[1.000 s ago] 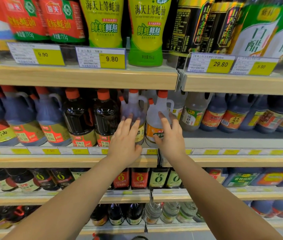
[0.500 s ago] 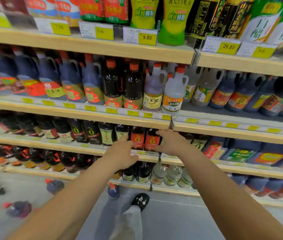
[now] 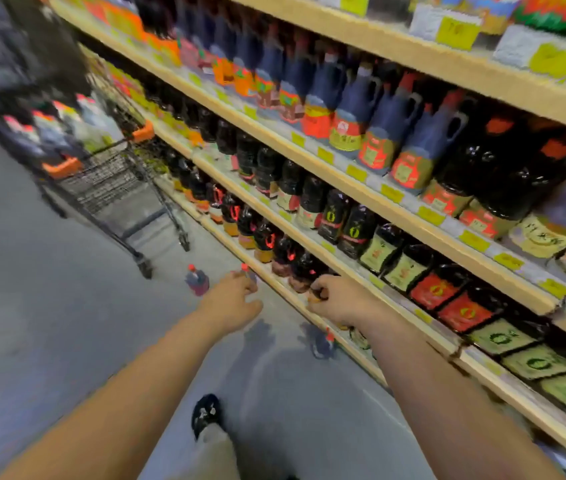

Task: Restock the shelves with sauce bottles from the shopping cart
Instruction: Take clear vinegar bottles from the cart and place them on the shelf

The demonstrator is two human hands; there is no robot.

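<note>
The view is blurred and turned left along the aisle. A black wire shopping cart (image 3: 108, 178) with orange corners stands at the left, with several red-capped bottles (image 3: 66, 123) in it. My left hand (image 3: 231, 299) hangs over the floor with loosely curled fingers and holds nothing. My right hand (image 3: 337, 299) hovers in front of the lower shelf edge (image 3: 295, 292), fingers loosely curled, also holding nothing. Three red-capped sauce bottles stand on the floor: one (image 3: 197, 280) left of my left hand, one (image 3: 247, 271) just behind it, one (image 3: 323, 342) below my right wrist.
Wooden shelves (image 3: 395, 202) full of dark sauce bottles and jugs run along the right side. The grey floor (image 3: 49, 323) spreads between me and the cart. My black shoe (image 3: 206, 414) is near the bottom centre. A dark blurred figure (image 3: 25, 50) stands behind the cart.
My hands left the white vinegar jugs on the middle shelf and dropped low. My view swung down and left, bringing the cart and floor bottles into sight.
</note>
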